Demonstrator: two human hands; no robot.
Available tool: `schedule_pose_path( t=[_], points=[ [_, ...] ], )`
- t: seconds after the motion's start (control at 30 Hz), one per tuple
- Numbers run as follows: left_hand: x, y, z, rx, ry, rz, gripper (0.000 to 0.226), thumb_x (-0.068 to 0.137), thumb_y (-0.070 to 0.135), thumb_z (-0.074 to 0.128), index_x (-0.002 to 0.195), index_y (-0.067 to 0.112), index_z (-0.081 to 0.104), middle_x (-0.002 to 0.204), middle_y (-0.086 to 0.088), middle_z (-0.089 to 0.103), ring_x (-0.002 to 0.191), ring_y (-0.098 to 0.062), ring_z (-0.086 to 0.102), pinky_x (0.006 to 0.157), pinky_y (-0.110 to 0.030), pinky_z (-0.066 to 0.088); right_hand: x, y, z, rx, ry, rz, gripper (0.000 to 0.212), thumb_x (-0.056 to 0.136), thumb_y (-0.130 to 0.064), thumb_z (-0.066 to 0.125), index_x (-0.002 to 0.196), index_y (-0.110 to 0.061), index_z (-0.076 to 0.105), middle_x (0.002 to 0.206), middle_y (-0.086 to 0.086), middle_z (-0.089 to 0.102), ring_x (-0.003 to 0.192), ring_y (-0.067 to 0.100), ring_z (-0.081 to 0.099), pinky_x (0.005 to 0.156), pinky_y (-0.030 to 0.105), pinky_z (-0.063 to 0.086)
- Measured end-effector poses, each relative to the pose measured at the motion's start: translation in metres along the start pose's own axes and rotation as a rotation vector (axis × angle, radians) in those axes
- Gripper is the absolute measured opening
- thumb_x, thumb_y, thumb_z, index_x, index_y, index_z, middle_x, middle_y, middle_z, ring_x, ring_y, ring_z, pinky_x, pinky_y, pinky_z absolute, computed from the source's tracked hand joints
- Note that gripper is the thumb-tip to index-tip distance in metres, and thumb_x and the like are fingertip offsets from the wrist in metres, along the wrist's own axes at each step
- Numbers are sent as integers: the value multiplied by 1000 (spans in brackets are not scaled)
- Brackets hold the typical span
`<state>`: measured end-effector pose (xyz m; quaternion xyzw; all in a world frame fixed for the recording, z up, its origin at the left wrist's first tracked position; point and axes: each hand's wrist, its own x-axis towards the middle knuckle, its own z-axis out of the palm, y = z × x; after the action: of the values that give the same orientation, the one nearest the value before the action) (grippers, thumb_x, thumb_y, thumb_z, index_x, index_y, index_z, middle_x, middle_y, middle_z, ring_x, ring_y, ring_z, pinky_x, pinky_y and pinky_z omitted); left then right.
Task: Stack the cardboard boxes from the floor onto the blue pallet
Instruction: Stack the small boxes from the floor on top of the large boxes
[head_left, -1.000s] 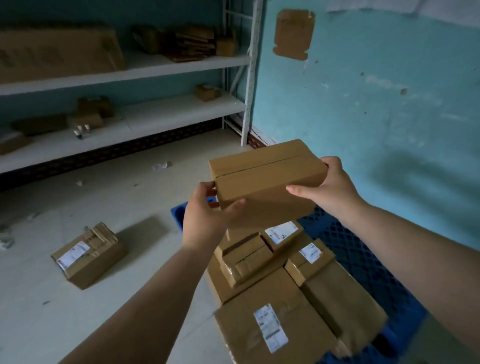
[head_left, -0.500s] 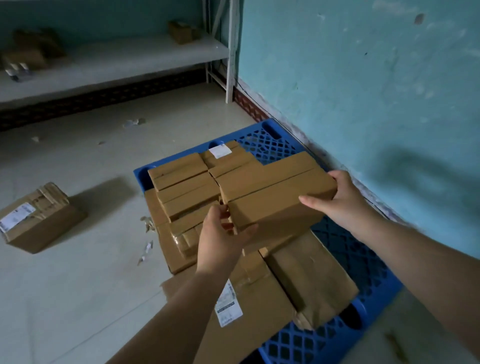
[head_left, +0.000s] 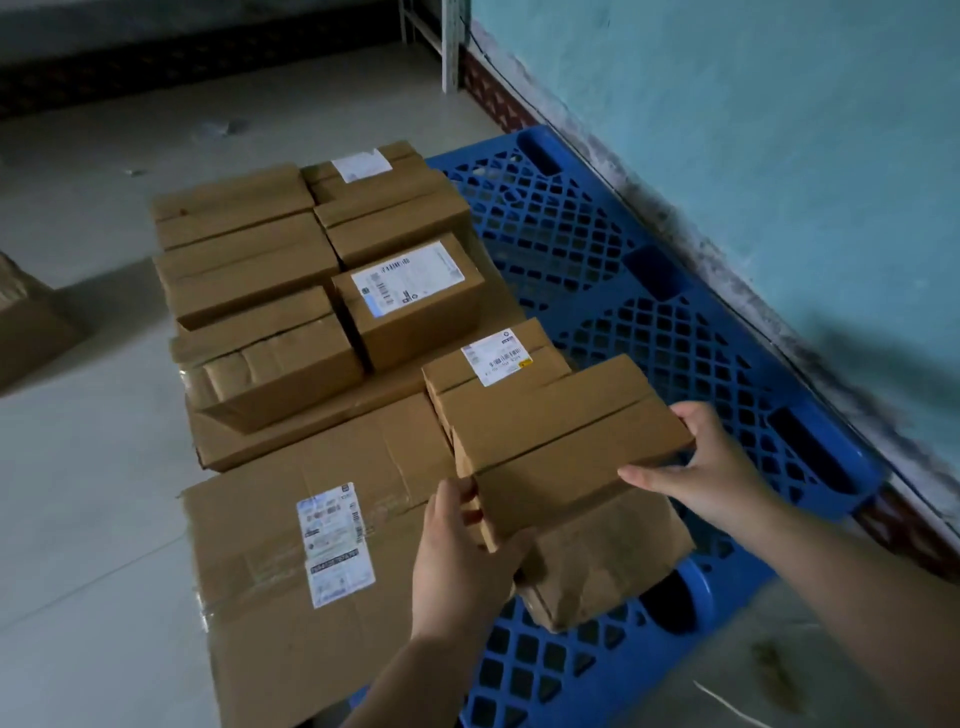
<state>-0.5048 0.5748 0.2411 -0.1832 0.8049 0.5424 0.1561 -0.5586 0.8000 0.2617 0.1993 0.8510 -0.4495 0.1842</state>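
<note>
Blue pallet (head_left: 649, 291) by teal wall, left hand (head_left: 462, 561) and right hand (head_left: 706, 467) clasping cardboard box (head_left: 566, 441), grip closed round its ends

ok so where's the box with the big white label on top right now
In the head view the labelled box sits on the stack on the blue pallet, left of its bare grid and just beyond the box in both hands.

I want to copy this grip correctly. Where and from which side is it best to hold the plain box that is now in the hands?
Probably by its two short ends, one hand from each side, as here: left hand at the near-left corner, right hand at the right end of the plain cardboard box. It is long and flat, so end grips keep it level.
</note>
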Motion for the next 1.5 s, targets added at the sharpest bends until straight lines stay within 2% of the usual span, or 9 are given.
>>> schedule_pose_path(
  t=[0.37,0.53,0.7,0.9,1.03,1.1,1.17,1.27,1.5],
  points=[
    [42,-72,58,77,123,22,58,68,24,77,117,27,45,119,11,52,105,-7,54,84,-32,54,65,79,45,47,-19,-29,76,64,-19,84,121,-26,33,91,-24,42,95,16,62,91,35,47],
    [49,-81,67,77,184,120,63,68,28,77,121,25,44,118,13,51,104,-4,52,84,-26,53,84,92,49,101,26,-105,82,63,-23,84,130,-25,36,119,-12,42,115,10,42,101,35,36],
    [52,-79,81,-31,125,83,56,70,33,74,117,30,44,120,11,52,107,-6,53,86,-33,55,93,95,39,102,60,-154,81,64,-19,83,130,-26,38,122,-9,47,115,12,42,97,31,33],
    [59,-76,67,-20,139,74,51,77,33,69,121,30,43,122,11,53,106,-7,54,87,-31,53,93,85,51,69,70,-121,92,57,-38,85,133,-34,34,137,-1,47,129,21,41,108,47,34],
    [52,-65,40,112,199,123,56,80,42,62,130,30,38,121,16,47,102,-3,48,73,-18,44,75,50,59,-71,173,-165,96,67,-37,80,144,-27,22,153,2,24,139,24,25,108,43,30],
    [46,-60,16,112,253,126,57,81,41,62,131,30,37,121,14,48,103,-2,47,74,-18,43,63,23,65,-271,303,-331,94,69,-35,78,144,-18,24,156,7,16,144,26,8,111,47,23],
    [40,-57,-16,147,318,156,61,81,37,63,134,29,34,119,14,47,106,-3,44,81,-20,42,55,-8,78,-583,349,-560,87,67,-32,79,138,-9,34,152,15,27,144,31,2,114,54,15],
    [33,-59,-75,181,417,156,60,81,33,64,134,28,36,112,17,43,109,-5,44,80,-20,40,45,-59,113,-857,284,-752,81,60,-33,82,127,-12,42,143,18,41,140,35,9,106,61,15],
    [30,-94,-233,107,617,78,56,78,31,68,128,30,41,111,11,51,104,-12,52,69,-29,42,-2,-183,247,-872,122,-970,88,60,-39,81,131,-19,34,138,10,50,137,32,31,105,57,29]
  ],
)
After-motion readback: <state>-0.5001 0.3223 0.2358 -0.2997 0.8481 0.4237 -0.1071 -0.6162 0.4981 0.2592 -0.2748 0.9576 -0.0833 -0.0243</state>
